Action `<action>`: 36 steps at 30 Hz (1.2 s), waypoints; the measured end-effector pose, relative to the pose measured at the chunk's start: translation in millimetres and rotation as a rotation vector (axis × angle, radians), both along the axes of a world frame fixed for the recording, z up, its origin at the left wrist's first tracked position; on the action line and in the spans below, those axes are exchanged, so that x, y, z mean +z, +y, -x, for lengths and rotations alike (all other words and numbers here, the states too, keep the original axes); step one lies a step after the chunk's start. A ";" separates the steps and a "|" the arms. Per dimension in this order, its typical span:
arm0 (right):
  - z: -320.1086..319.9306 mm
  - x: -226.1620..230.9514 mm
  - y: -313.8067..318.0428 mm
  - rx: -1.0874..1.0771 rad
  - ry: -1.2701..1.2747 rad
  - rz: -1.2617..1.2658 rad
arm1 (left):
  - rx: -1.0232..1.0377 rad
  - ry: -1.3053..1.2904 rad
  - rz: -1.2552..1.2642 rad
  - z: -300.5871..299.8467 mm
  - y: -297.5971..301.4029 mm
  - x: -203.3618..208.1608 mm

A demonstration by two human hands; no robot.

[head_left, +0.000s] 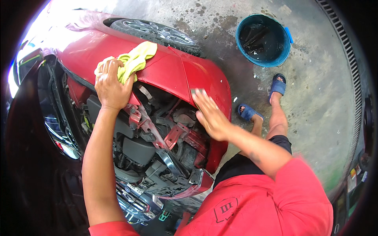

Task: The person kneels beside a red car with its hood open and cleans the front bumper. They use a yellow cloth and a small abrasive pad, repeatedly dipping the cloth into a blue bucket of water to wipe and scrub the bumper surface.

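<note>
My left hand (112,87) is closed over a crumpled yellow-green cloth (138,59), which lies on the red fender (165,72) of a car. The fender is beside the open engine bay. My right hand (210,116) lies nearly flat against the red bumper corner (214,84), just past the seam with the fender, its fingers stretched together. A small grey-green piece (193,92) shows at those fingertips. Most of it is hidden under the fingers, so its kind cannot be made out.
The headlight opening (183,114) exposes red metal brackets and dark parts. A front wheel (153,31) stands beyond the fender. On the wet concrete floor is a blue bucket (240,39) with dark liquid and objects inside. A drain grate (348,51) runs along the right. Another vehicle (138,200) is below.
</note>
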State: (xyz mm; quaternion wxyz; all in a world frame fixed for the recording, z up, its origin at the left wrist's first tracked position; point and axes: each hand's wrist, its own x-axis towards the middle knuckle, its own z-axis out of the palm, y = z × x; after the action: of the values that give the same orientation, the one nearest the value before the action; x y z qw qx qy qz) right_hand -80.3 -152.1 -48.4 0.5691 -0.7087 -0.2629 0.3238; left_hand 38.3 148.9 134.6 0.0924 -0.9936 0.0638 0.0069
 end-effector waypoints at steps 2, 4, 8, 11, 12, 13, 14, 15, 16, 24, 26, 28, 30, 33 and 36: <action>2.7 4.5 -11.4 0.034 0.041 0.017 | 0.008 0.007 0.005 0.1 -2.3 0.3; -31.1 -19.4 19.6 -0.067 0.028 0.022 | 0.048 0.034 0.017 -3.0 -6.7 -0.9; -118.1 -73.5 69.5 -0.173 0.155 -0.014 | -0.076 0.005 0.034 -19.1 -17.3 -7.4; -53.7 -50.2 41.4 -0.083 0.069 -0.075 | 0.014 0.042 0.019 -2.3 -3.2 1.1; -35.4 -40.3 26.0 -0.040 0.050 -0.073 | 0.038 0.044 0.023 0.8 -1.2 1.5; -34.7 -41.0 18.2 -0.023 0.053 -0.071 | 0.047 0.053 0.019 -1.3 -3.9 1.3; -34.8 -42.2 13.0 -0.002 0.057 -0.071 | 0.059 0.064 0.014 -3.1 -5.4 2.2; -35.7 -44.0 10.9 0.022 0.062 -0.073 | 0.075 0.075 0.006 -3.0 -5.8 3.1; -53.2 -56.7 24.2 -0.032 0.088 -0.084 | 0.048 0.069 0.009 -7.9 -9.7 3.2; -118.9 -108.5 59.1 -0.001 0.236 -0.205 | 0.004 0.064 0.028 -6.2 -2.3 0.3; -128.3 -109.6 56.4 0.017 0.218 -0.217 | 0.025 0.064 0.039 -10.3 -5.7 -0.4; -160.4 -117.0 81.3 0.014 0.176 -0.257 | 0.013 0.055 0.058 -20.6 -10.8 -2.0; -181.2 -112.8 93.6 0.038 0.208 -0.266 | 0.007 0.045 0.065 -23.8 -12.1 -5.5; -161.9 -109.9 81.9 0.075 0.227 -0.271 | 0.024 0.057 0.077 -17.1 -4.9 -2.4; -150.0 -110.2 68.8 0.080 0.254 -0.282 | 0.065 0.073 0.085 -13.7 -6.6 1.6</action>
State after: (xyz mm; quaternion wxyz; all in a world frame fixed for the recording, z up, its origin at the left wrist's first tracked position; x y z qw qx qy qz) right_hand 69.8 -83.3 -158.6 0.6780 -0.5642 -0.2598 0.3930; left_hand 52.0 142.3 136.3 0.0474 -0.9973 0.0351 0.0433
